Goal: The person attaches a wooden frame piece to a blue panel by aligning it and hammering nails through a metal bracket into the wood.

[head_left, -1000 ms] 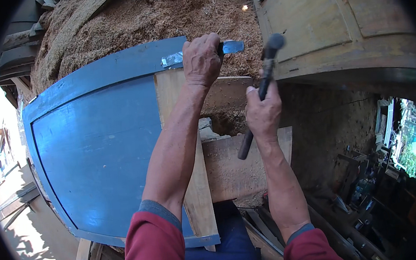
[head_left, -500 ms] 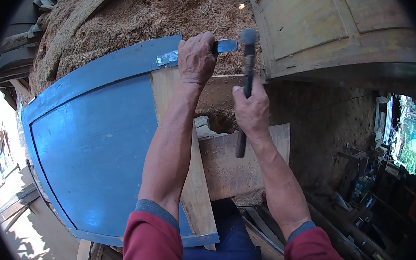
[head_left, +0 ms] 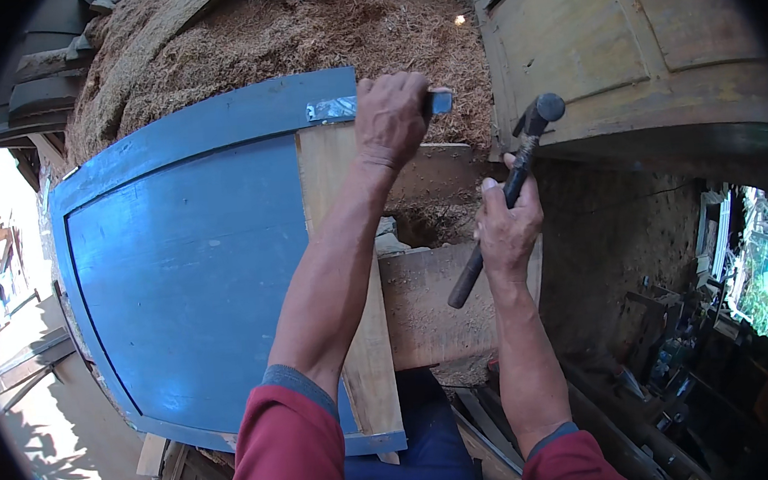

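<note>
A blue panelled wooden door (head_left: 196, 255) lies in front of me, with a bare wood strip (head_left: 372, 376) along its right side. Near its far right corner, my left hand (head_left: 392, 117) is closed around a chisel (head_left: 439, 102); its blue butt end sticks out to the right of my fist. Left of the fist, a flat silvery piece (head_left: 330, 110), apparently the blade, lies along the blue frame. To the right, my right hand (head_left: 509, 226) grips the dark handle of a hammer (head_left: 545, 112), tilted with its head up and right, apart from the chisel.
Beyond the door, wood shavings (head_left: 323, 33) are heaped. A weathered panelled cabinet or door (head_left: 575, 35) stands at the far right. A rough board (head_left: 448, 307) lies beneath my right forearm. Mixed clutter (head_left: 672, 353) fills the lower right.
The hammer has swung away from the chisel's end, right and toward me, with my right hand. My left hand and the door appear slightly further right in view, and the chisel's butt sits lower.
</note>
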The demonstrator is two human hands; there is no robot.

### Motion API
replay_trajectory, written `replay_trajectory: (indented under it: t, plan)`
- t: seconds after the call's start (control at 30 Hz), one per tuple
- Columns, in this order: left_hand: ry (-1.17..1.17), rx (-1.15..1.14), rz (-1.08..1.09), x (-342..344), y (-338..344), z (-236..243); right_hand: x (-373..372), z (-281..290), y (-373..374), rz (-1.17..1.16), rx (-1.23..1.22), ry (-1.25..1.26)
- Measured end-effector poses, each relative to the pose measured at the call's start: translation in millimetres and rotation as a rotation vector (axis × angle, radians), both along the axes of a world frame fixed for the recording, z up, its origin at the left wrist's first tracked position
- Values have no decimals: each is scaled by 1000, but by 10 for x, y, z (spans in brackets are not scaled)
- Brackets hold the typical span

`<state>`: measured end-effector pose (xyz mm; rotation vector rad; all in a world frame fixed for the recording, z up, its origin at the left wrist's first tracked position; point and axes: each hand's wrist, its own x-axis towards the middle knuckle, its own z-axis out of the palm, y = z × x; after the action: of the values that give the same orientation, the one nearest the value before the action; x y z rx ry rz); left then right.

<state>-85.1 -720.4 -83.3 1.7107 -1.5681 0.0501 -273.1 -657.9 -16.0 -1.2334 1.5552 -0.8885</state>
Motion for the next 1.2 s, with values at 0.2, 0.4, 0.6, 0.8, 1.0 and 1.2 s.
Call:
replay_trajectory:
  t: [0.2, 0.4, 0.6, 0.8, 1.0, 1.2]
  plan:
    - [218, -199, -44, -39, 298, 336, -485, -5, 699, 28, 176, 5]
    - [204, 404, 607, 681, 1724, 465, -1038, -141, 1380, 425, 145, 472]
    - [-147, 645, 842, 1267, 3691, -170, -975, -405, 1790, 622, -52, 705]
    - [-204, 535, 838, 1369, 3969, -204, 875, -100, 852, 605, -548, 548]
    - [-84, 564, 806, 1323, 3887, -204, 2200, -588, 112, 586, -633, 976]
    - [-38, 585, 824, 1406, 3956, -182, 2367, -847, 82, 432, -585, 980]
